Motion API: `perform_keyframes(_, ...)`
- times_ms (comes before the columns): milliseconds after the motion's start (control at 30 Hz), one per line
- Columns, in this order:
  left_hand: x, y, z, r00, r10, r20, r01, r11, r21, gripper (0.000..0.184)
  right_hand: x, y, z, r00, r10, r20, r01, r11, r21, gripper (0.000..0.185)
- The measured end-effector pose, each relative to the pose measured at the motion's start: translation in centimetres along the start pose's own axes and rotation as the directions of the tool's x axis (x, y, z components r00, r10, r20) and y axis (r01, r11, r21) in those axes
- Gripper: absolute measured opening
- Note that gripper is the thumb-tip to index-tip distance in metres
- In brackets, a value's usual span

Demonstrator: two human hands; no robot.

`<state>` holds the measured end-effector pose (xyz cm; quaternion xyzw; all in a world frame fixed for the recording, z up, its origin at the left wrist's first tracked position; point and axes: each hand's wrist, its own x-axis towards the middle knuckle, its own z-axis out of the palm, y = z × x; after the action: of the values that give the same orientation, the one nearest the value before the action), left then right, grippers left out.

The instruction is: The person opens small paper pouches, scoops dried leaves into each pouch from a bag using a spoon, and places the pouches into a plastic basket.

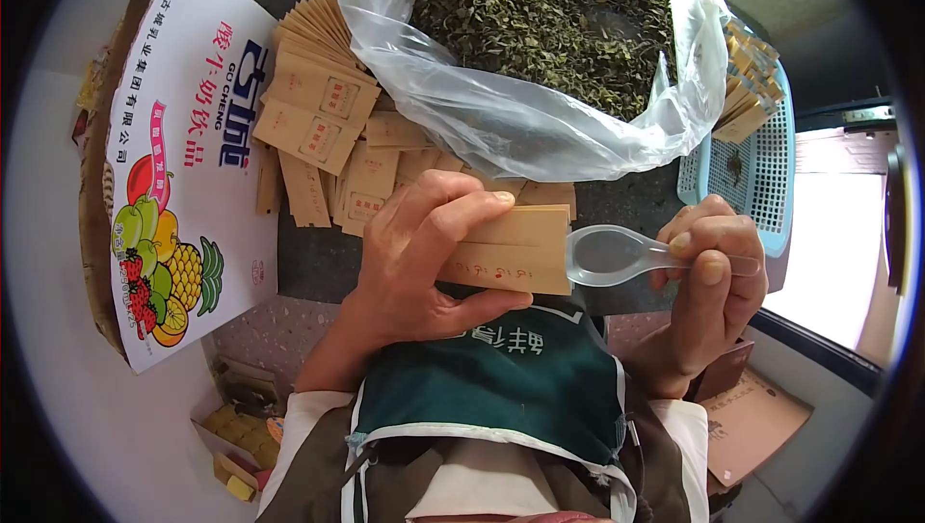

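Note:
My left hand (414,253) grips a small stack of brown paper packets (520,251), with the thumb below and fingers above. In my right hand (718,282) is a clear plastic spoon (617,255), pinched by its handle. The spoon's bowl looks bare and its tip is at the right end of the packets; whether it reaches inside one I cannot tell. Beyond my hands, a clear plastic bag (568,152) lies open, full of dried green leaves (549,31). More brown packets (318,108) with red print are heaped to the left of the bag.
A white printed carton (193,186) stands along the left side. At the right, a light blue plastic basket (771,171) holds a bundle of packets (747,84). The dark table (636,205) ends just in front of my green apron (491,374).

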<state>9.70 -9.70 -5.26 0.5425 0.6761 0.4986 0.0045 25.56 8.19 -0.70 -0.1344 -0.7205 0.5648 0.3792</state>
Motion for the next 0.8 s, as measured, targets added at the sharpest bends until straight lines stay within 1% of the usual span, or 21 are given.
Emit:
perform_keyframes(67,0.0,-0.1,0.1,1.000,-0.011,0.012,0.011,1.000,0.009,0.073,0.2,0.2,-0.1,0.993,-0.033,0.118,0.041,0.997,-0.068,0.021)
perform_keyframes(100,0.0,-0.1,0.1,1.000,-0.012,0.010,0.012,1.000,0.009,0.073,0.4,0.2,0.2,0.992,-0.033,0.120,0.041,0.997,-0.068,0.021)
perform_keyframes(167,0.2,0.0,0.3,0.999,-0.013,0.038,0.013,1.000,0.002,0.071,1.0,0.3,1.0,0.922,0.024,0.386,0.015,0.995,-0.097,0.013)
perform_keyframes(200,0.3,0.0,0.4,0.999,-0.009,0.038,0.009,1.000,0.000,0.071,1.0,0.6,1.3,0.905,0.063,0.421,-0.060,0.998,-0.021,0.011)
perform_keyframes(233,0.4,-0.1,0.6,1.000,0.001,0.027,-0.001,1.000,-0.012,0.070,0.9,0.8,1.5,0.906,0.061,0.419,-0.056,0.998,-0.023,0.011)
perform_keyframes(300,0.6,-0.1,0.5,1.000,0.016,0.013,-0.015,1.000,-0.026,0.069,0.9,1.2,1.7,0.924,0.204,0.322,-0.274,0.943,0.188,0.015)
perform_keyframes(333,0.9,-0.2,0.4,1.000,0.025,0.007,-0.024,0.999,-0.045,0.068,0.9,1.6,1.8,0.926,0.220,0.307,-0.308,0.911,0.275,0.020)
perform_keyframes(367,1.1,-0.2,0.2,0.999,0.035,0.001,-0.035,0.997,-0.065,0.067,1.2,1.6,1.6,0.929,0.215,0.302,-0.300,0.914,0.274,0.020)
perform_keyframes(433,1.9,-0.1,-0.2,0.998,0.070,-0.005,-0.070,0.996,-0.063,0.064,1.9,1.5,1.2,0.897,0.297,0.327,-0.420,0.802,0.424,0.025)
perform_keyframes(467,2.5,-0.1,-0.3,0.995,0.096,-0.012,-0.097,0.994,-0.059,0.062,2.5,1.1,1.1,0.874,0.348,0.340,-0.474,0.763,0.439,0.028)
perform_keyframes(500,3.1,0.0,-0.5,0.993,0.115,-0.017,-0.116,0.992,-0.058,0.062,3.0,1.0,0.9,0.882,0.332,0.334,-0.457,0.774,0.438,0.028)
perform_keyframes(567,4.5,0.1,-0.6,0.993,0.111,-0.036,-0.113,0.991,-0.074,0.057,3.9,0.8,0.2,0.854,0.338,0.397,-0.513,0.677,0.528,0.028)
perform_keyframes(600,5.4,0.0,-0.3,0.988,0.139,-0.072,-0.143,0.988,-0.064,0.052,4.4,-0.1,0.1,0.870,0.332,0.365,-0.482,0.729,0.486,0.026)
perform_keyframes(633,6.5,-0.1,-0.3,0.985,0.154,-0.078,-0.158,0.986,-0.058,0.052,5.0,-0.7,0.2,0.876,0.317,0.364,-0.469,0.737,0.487,0.026)
perform_keyframes(667,7.7,-0.2,-0.4,0.980,0.192,-0.054,-0.193,0.981,-0.013,0.052,5.7,-1.1,0.3,0.937,0.237,0.257,-0.301,0.920,0.251,0.024)
perform_keyframes(700,8.8,-0.2,-0.4,0.973,0.228,-0.030,-0.227,0.973,0.032,0.052,6.5,-1.4,0.4,0.977,0.119,0.175,-0.115,0.993,-0.027,0.022)
perform_keyframes(733,9.7,-0.4,-0.2,0.978,0.204,-0.039,-0.202,0.978,0.044,0.049,7.8,-1.4,0.1,0.977,0.021,0.213,0.002,0.995,-0.105,0.016)
perform_keyframes(767,10.5,-0.9,0.2,0.974,0.223,-0.051,-0.220,0.974,0.049,0.049,8.8,-1.5,-0.1,0.977,-0.001,0.213,0.025,0.994,-0.108,0.016)
perform_keyframes(800,11.3,-1.8,0.7,0.987,0.127,-0.099,-0.134,0.989,-0.067,0.046,9.9,-1.6,-0.2,0.978,-0.004,0.206,0.040,0.985,-0.170,0.016)
